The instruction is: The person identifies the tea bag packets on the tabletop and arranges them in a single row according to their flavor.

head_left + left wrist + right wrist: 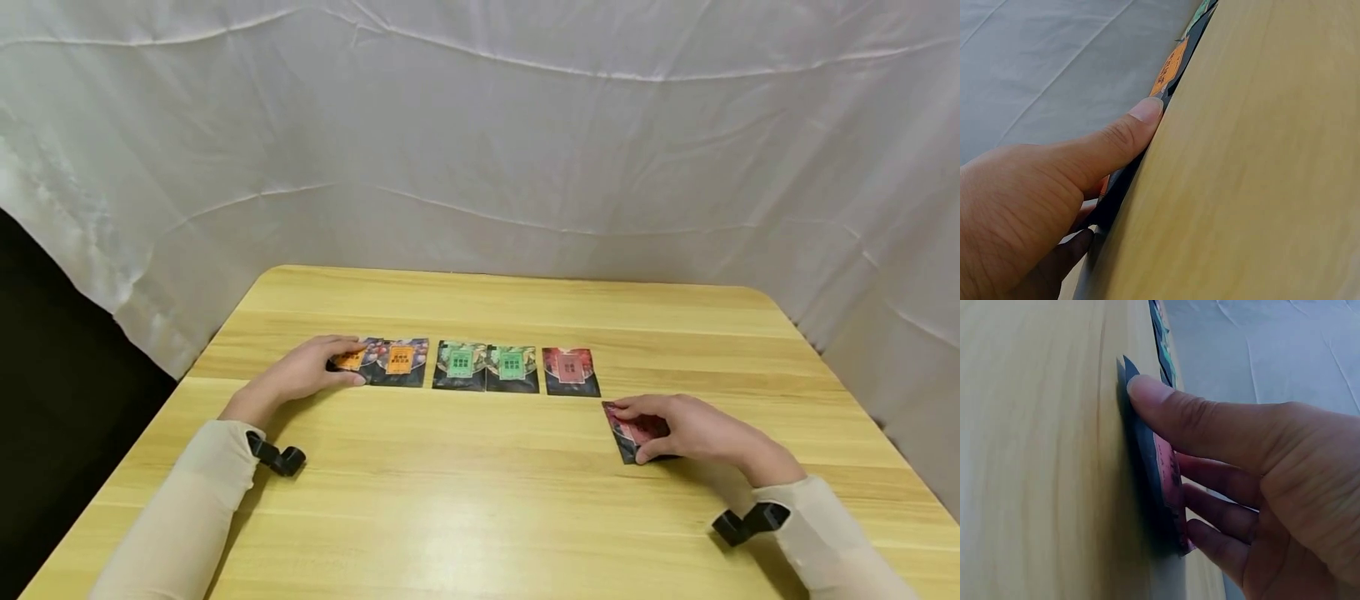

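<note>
A pale wooden table [480, 500] fills the scene, with a creased white sheet [480, 150] hung behind it as a backdrop. Nearest you, both forearms in cream sleeves [187, 508] rest on the tabletop, each wearing a black wrist mount [279, 457]. Your right hand [693, 429] lies on a dark red packet [633, 433] that sits apart from the others, closer to you and tilted; the thumb presses its near edge and the curled fingers cover its far side, so the packet is pinched flat against the wood. The right wrist view shows the thumb tip [1147, 390] on the packet's dark edge. Farther off, a row of packets lies side by side: two orange-labelled packets [400, 362], two green-labelled packets [486, 367] and one red-labelled packet [570, 372]. Your left hand [311, 372] holds the leftmost orange one at the row's left end, thumb along its near edge, fingers curled over the top. The left wrist view confirms the thumb [1129, 128] against that packet's side.
</note>
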The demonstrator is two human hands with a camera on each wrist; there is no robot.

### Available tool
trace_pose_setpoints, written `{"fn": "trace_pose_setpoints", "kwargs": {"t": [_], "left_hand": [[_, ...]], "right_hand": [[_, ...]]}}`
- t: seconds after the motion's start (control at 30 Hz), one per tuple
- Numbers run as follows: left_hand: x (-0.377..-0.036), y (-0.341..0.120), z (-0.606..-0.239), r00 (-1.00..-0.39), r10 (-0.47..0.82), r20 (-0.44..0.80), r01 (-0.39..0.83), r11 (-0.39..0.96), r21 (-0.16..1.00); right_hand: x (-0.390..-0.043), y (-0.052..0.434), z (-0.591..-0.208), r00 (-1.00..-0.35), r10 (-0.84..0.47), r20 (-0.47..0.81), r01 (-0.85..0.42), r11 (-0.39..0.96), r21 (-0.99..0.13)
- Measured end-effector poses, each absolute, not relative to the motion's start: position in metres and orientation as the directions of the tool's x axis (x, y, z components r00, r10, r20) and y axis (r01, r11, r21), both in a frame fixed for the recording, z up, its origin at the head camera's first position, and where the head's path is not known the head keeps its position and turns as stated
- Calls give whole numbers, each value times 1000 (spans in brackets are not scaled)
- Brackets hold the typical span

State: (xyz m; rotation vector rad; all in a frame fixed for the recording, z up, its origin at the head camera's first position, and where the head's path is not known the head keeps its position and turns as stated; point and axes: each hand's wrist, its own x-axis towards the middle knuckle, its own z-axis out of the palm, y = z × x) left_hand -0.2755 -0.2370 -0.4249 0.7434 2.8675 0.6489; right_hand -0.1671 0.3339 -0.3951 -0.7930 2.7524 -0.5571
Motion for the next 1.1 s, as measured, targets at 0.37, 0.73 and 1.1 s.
{"fn": "trace_pose_setpoints", "kwargs": {"t": [0.37,0.73,1.1], "left_hand": [[-274,-236,-425,-875,484,-1,436,789,432],[-275,-236,-423,-874,486,-2,436,785,440],[-274,-237,-423,-872,490,-2,442,787,431]], "right_hand": [[-175,352,-401,-858,-509,-69,-433,789,-436],[-185,355,-403,-871,-490,-27,-434,794,-426],[-200,354,-407,-883,-469,-31,-409,798,-443]]}}
